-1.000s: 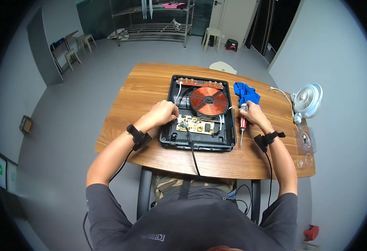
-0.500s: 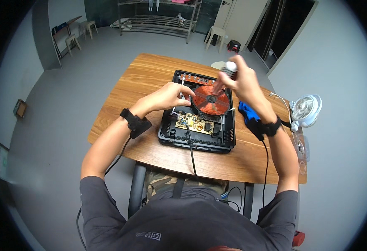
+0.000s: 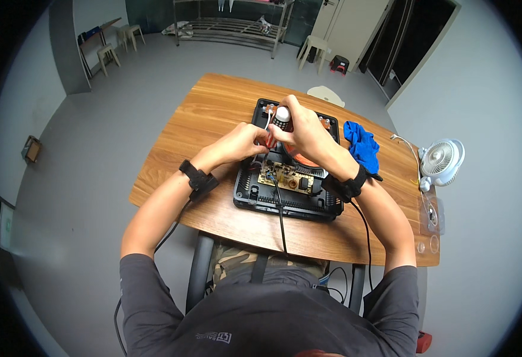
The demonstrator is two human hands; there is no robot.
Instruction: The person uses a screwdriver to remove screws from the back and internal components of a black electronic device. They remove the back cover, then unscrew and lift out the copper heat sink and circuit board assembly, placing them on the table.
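An opened induction cooker (image 3: 255,202) lies on the table, its black casing holding an orange-red coil (image 3: 301,157), partly hidden under my right hand, and a yellowish circuit board (image 3: 290,181). My right hand (image 3: 304,130) is wrapped round a screwdriver (image 3: 281,117) with a white end and a dark, spotted handle; it stands nearly upright over the coil's left side. My left hand (image 3: 252,143) is closed, its fingertips together beside a red part at the tool's lower end. Fingers hide the tip and whatever the left fingers pinch.
A blue cloth (image 3: 362,146) lies right of the cooker. A small white fan (image 3: 441,159) and a clear plastic package (image 3: 429,211) are at the table's right edge. A black cord (image 3: 283,229) runs from the circuit board over the front edge. A stool (image 3: 326,95) stands beyond the table.
My right hand has come down and left with the screwdriver, from above the coil to beside my left fingers. The blue cloth now shows fully. The view has shifted slightly.
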